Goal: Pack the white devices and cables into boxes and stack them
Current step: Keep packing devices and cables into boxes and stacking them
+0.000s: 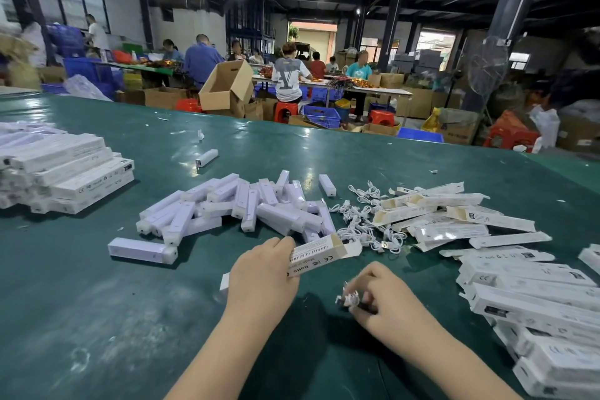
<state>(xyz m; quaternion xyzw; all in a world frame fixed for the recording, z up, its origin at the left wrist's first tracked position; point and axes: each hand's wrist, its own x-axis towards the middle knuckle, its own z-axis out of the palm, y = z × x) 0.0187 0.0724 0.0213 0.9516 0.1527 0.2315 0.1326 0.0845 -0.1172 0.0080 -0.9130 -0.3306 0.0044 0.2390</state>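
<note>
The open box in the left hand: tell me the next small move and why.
Probably slide the coiled cable, pinched in the right hand, into the box. The left hand holds it with its end flap open toward the right, and the cable sits just below that opening.

held box [319, 257]: "RoHS", "CE", "FC" | far stacked boxes [81, 172]: "CE"

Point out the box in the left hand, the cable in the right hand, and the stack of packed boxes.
open box [319, 255], head view, printed side
cable [350, 299], head view, coiled bundle
stack of packed boxes [74, 172], head view, front boxes
</note>
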